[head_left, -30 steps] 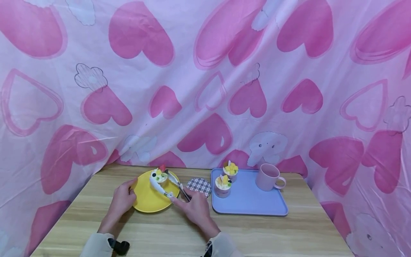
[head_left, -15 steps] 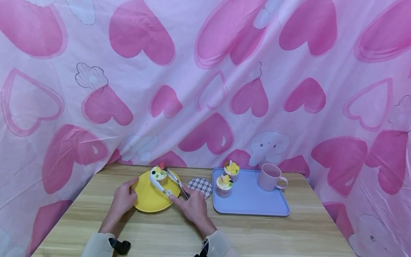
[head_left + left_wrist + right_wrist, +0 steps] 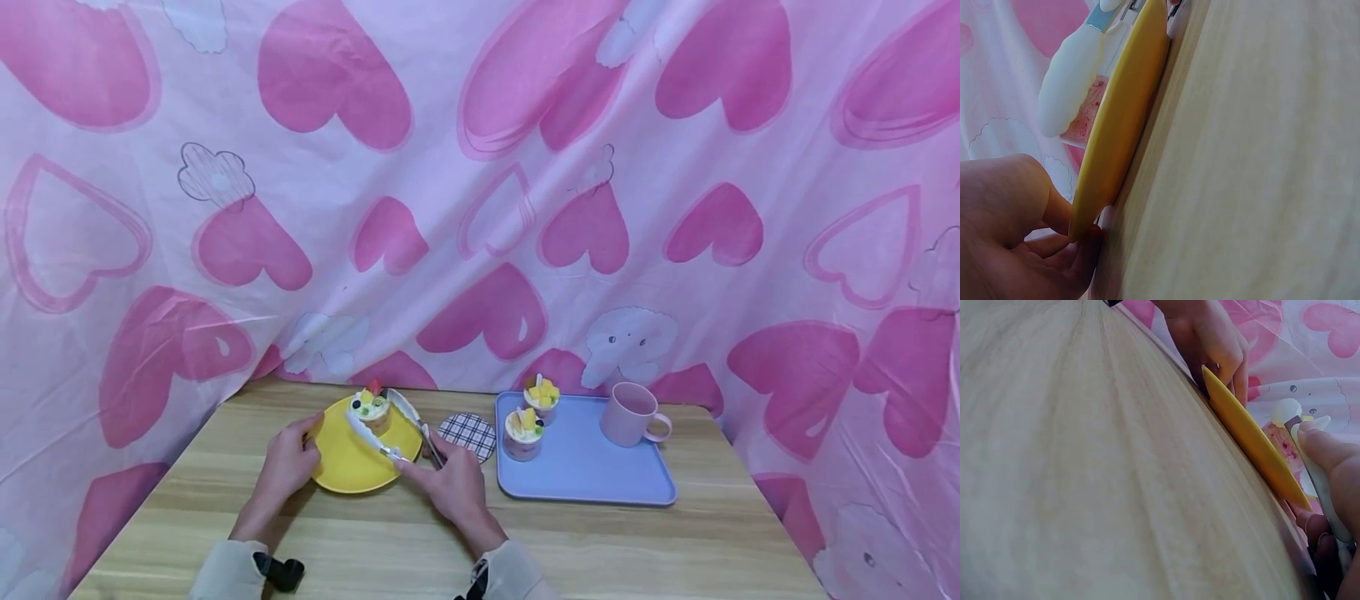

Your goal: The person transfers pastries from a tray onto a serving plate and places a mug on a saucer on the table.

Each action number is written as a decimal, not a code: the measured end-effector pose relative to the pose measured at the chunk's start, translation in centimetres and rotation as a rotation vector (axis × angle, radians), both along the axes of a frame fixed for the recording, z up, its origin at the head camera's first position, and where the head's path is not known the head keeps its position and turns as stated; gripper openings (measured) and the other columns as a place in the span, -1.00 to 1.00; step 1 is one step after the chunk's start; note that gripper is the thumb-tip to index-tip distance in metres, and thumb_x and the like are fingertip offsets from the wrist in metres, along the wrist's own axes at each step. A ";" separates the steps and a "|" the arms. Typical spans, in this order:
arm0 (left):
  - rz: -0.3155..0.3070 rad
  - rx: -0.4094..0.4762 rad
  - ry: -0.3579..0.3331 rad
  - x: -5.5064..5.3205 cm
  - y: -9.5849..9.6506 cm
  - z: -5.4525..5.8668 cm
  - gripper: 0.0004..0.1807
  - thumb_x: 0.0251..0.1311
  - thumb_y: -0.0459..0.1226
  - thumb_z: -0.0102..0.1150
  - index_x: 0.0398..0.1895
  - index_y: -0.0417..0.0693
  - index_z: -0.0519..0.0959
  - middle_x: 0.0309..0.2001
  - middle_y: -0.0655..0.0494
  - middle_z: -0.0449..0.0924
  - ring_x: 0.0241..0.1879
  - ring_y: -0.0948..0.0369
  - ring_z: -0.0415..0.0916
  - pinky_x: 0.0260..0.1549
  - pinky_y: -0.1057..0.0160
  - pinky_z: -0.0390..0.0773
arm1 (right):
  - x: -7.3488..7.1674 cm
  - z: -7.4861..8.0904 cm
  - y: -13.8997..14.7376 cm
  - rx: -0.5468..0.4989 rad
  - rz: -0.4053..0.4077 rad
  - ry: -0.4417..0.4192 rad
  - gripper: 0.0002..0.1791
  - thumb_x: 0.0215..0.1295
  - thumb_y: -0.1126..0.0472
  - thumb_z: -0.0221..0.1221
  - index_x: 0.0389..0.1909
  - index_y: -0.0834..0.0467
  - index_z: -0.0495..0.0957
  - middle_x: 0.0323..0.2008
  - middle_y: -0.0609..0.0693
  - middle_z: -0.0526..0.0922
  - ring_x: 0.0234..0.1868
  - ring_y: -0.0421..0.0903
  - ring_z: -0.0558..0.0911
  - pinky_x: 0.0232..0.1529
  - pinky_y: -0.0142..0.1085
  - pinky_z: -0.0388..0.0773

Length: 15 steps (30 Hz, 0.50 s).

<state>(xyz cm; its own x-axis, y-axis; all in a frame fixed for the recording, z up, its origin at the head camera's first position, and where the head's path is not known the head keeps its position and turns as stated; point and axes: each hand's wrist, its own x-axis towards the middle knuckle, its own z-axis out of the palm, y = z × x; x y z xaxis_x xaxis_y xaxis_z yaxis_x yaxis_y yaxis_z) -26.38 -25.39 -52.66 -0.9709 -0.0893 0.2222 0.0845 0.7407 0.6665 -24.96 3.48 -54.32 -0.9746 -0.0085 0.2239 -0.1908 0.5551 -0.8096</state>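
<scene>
At the lower left of the head view, the person's left hand (image 3: pixel 291 457) pinches the left rim of a yellow plate (image 3: pixel 348 471), which lies flat on the wooden surface (image 3: pixel 600 546) left of the lower centre; the left wrist view shows its fingers on both sides of that rim. On the upper part of the plate stands an upright dessert cup (image 3: pixel 371 407), topped with cream and fruit. The tongs (image 3: pixel 372 438) reach over the plate, their long axis slanting from lower right to upper left and their white tips towards the upper left. Their arms are spread, one tip at each side of the cup; whether both touch it cannot be told. The right hand (image 3: pixel 453 485), at the lower centre, grips the tongs near their closed end, fingers and thumb around them. Just beyond it lies a round checked coaster (image 3: pixel 468 437). Farther right, a blue tray (image 3: pixel 592 479) carries a front cup (image 3: pixel 522 440) and a rear cup (image 3: pixel 542 397) at its left, then a pink mug (image 3: pixel 627 414), handle pointing right.
</scene>
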 end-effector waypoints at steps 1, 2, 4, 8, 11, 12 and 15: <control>0.001 0.000 0.001 0.0 0.0 0.0 -0.38 0.26 -0.52 -0.04 0.44 -0.44 0.50 0.38 -0.46 0.55 0.17 -0.17 0.58 0.07 -0.14 0.64 | 0.0 0.0 0.0 -0.006 0.002 0.002 0.02 -0.04 -0.53 0.50 0.35 0.03 0.67 0.21 -0.08 0.80 0.15 -0.23 0.74 0.22 -0.15 0.75; 0.001 -0.001 0.002 0.0 0.0 0.0 -0.38 0.26 -0.53 -0.04 0.43 -0.44 0.50 0.38 -0.46 0.55 0.17 -0.17 0.58 0.07 -0.14 0.64 | 0.1 -0.1 0.1 -0.014 0.003 0.004 0.02 -0.03 -0.54 0.50 0.36 0.03 0.66 0.16 -0.10 0.82 0.11 -0.25 0.74 0.20 -0.17 0.75; -0.001 -0.002 0.003 0.0 0.0 0.1 -0.38 0.26 -0.53 -0.04 0.43 -0.44 0.50 0.38 -0.47 0.55 0.17 -0.17 0.59 0.07 -0.13 0.64 | 0.1 -0.1 0.1 -0.026 0.004 0.010 0.04 -0.03 -0.53 0.50 0.37 0.05 0.65 0.06 -0.13 0.87 0.01 -0.28 0.72 0.13 -0.22 0.75; -0.003 0.004 0.000 0.1 0.1 0.1 -0.38 0.26 -0.52 -0.04 0.44 -0.44 0.49 0.38 -0.48 0.54 0.10 -0.14 0.57 0.05 -0.10 0.63 | 0.3 -0.2 0.3 -0.054 0.010 0.028 0.04 -0.02 -0.51 0.51 0.37 0.08 0.67 -0.12 -0.17 0.88 -0.17 -0.30 0.66 -0.07 -0.35 0.70; -0.001 0.004 -0.002 0.1 0.1 0.0 -0.38 0.27 -0.52 -0.05 0.44 -0.44 0.49 0.38 -0.48 0.54 0.15 -0.17 0.58 0.09 -0.14 0.65 | 0.5 -0.1 0.5 -0.085 0.035 0.050 -0.01 0.01 -0.49 0.51 0.35 0.08 0.69 -0.22 -0.16 0.85 -0.25 -0.29 0.63 -0.22 -0.45 0.60; -0.002 0.004 -0.004 0.0 0.0 0.0 -0.38 0.26 -0.52 -0.05 0.44 -0.44 0.49 0.38 -0.48 0.54 0.16 -0.17 0.58 0.09 -0.15 0.65 | 0.6 -0.1 0.6 -0.101 0.051 0.055 -0.04 0.03 -0.47 0.51 0.34 0.07 0.69 -0.28 -0.15 0.82 -0.29 -0.27 0.62 -0.28 -0.46 0.56; -0.001 -0.004 -0.001 0.0 0.0 0.0 -0.38 0.26 -0.52 -0.04 0.44 -0.44 0.50 0.38 -0.48 0.54 0.19 -0.18 0.59 0.09 -0.16 0.66 | 0.8 0.0 0.7 -0.127 0.073 0.073 -0.07 0.05 -0.46 0.51 0.31 0.07 0.69 -0.31 -0.11 0.79 -0.34 -0.23 0.60 -0.37 -0.48 0.49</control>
<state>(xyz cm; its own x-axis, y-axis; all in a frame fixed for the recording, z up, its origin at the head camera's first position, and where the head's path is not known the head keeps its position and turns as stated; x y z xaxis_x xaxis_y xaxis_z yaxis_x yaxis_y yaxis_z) -26.35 -25.44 -52.65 -0.9711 -0.0879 0.2221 0.0845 0.7434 0.6635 -24.20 4.21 -54.28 -0.9537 -0.0454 0.2974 -0.2872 0.4315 -0.8551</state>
